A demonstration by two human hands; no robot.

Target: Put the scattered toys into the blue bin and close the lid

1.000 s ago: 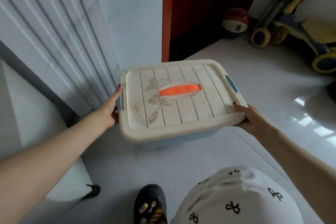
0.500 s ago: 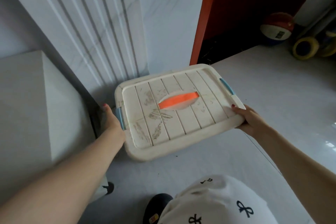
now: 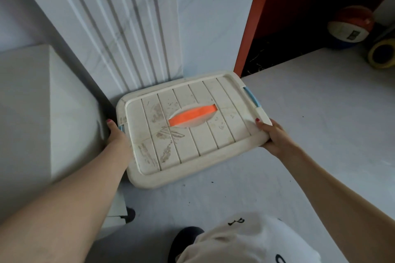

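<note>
Item one, the bin with its cream lid [image 3: 188, 132]: I find it at centre frame, low against the ribbed white wall panel [image 3: 119, 28], lid seated on top and hiding the blue body entirely. The lid is slatted and smudged with brown marks toward its lower left. An orange handle [image 3: 192, 114] lies flat in an oval recess at the lid's middle. A blue latch [image 3: 252, 96] shows on the right edge; a sliver of another blue latch [image 3: 121, 128] shows on the left edge. Item two, left hand [image 3: 116, 141]: at centre left, pressed to the left side of the bin, thumb up along the edge by the latch; the other fingers are under or behind the rim, so I cannot tell how far they curl. Item three, right hand [image 3: 275, 136]: at centre right, gripping the lid's lower right corner, thumb on top of the rim and fingers wrapped beneath. Item four, a white block of furniture [image 3: 42, 102] fills the left of the frame, just beside the bin. Item five, an orange-red door frame [image 3: 252, 28] rises at upper centre right. Item six, a ball [image 3: 350, 25] in red, white and blue at upper right, beside a yellow wheel [image 3: 382, 53]. Item seven, pale floor [image 3: 320, 102] under all.
</note>
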